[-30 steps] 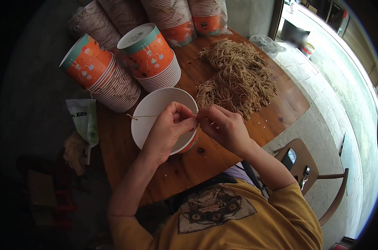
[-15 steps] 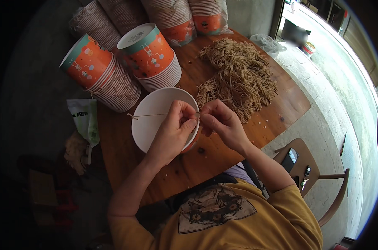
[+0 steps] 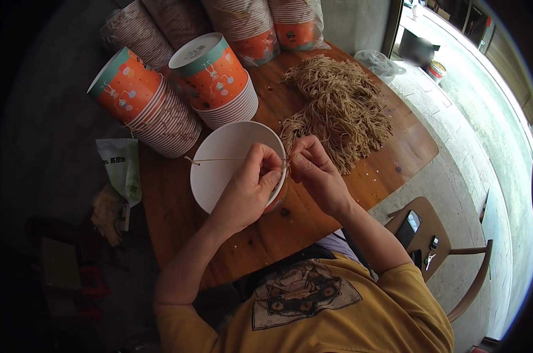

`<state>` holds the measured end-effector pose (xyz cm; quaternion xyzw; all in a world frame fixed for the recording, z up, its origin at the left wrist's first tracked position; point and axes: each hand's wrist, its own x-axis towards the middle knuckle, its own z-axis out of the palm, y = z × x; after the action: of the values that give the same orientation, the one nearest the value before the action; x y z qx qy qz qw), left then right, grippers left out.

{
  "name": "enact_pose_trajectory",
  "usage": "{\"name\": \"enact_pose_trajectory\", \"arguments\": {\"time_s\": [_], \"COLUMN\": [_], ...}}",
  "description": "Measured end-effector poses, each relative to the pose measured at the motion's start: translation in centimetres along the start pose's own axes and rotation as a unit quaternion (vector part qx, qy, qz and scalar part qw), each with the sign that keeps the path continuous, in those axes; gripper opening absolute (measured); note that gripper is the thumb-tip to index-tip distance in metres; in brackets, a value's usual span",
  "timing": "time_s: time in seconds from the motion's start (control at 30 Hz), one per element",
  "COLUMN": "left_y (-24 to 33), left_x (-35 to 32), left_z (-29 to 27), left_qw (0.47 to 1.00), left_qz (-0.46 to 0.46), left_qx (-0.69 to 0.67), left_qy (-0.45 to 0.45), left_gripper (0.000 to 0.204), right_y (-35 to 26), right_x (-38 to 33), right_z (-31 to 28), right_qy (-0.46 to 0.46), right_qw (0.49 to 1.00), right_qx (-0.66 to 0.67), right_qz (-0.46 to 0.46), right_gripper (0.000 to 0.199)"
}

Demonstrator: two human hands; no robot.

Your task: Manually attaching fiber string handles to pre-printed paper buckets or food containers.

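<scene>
A paper bucket (image 3: 216, 179), white inside and orange outside, stands on the table in front of me. Across its mouth runs a thin tan string (image 3: 222, 159), with a small knot at the left rim. At the right rim, my left hand (image 3: 249, 188) pinches the string between thumb and forefinger. Just right of it, my right hand (image 3: 318, 173) has its fingertips closed on the string's end, outside the rim. The exact loop between the fingertips is too small to make out. Beyond my right hand lies a heap of tan strings (image 3: 349, 117).
Two stacks of upturned orange paper buckets, a left stack (image 3: 125, 88) and a middle stack (image 3: 213, 73), stand behind the bucket. Wrapped stacks (image 3: 243, 29) line the back. A green-white bag (image 3: 120, 167) hangs at the table's left edge. A chair (image 3: 428, 229) holds a phone and keys.
The bucket has shifted slightly to the right. My left hand has moved a little right with it, and both hands still pinch the string at the right rim.
</scene>
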<state>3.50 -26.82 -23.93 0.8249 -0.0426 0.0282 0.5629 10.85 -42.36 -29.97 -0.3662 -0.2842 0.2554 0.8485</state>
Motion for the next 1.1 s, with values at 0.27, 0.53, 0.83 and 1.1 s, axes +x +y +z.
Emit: {"name": "enact_pose_trajectory", "arguments": {"time_s": [0.27, 0.53, 0.83, 1.1], "left_y": [1.3, 3.1, 1.3, 4.2], "left_x": [-1.8, -3.1, -5.0, -5.2], "left_z": [0.4, 0.0, 0.9, -5.1], "left_qw": [0.997, 0.96, 0.907, 0.89], "left_qz": [0.019, 0.05, 0.18, 0.197], "left_qx": [0.077, 0.276, 0.35, 0.362], "left_qy": [0.006, 0.03, 0.148, 0.196], "left_gripper": [0.03, 0.028, 0.021, 0.044], "right_y": [-3.3, -5.8, -6.2, -7.1], "right_x": [0.5, 0.6, 0.4, 4.5], "right_z": [0.3, 2.9, 6.3, 5.7], "right_qy": [-0.031, -0.11, -0.103, -0.113], "right_qw": [0.993, 0.948, 0.971, 0.991], "right_qx": [-0.114, -0.3, -0.202, 0.064], "right_qz": [-0.012, 0.0, 0.069, 0.004], "right_gripper": [0.013, 0.016, 0.012, 0.024]}}
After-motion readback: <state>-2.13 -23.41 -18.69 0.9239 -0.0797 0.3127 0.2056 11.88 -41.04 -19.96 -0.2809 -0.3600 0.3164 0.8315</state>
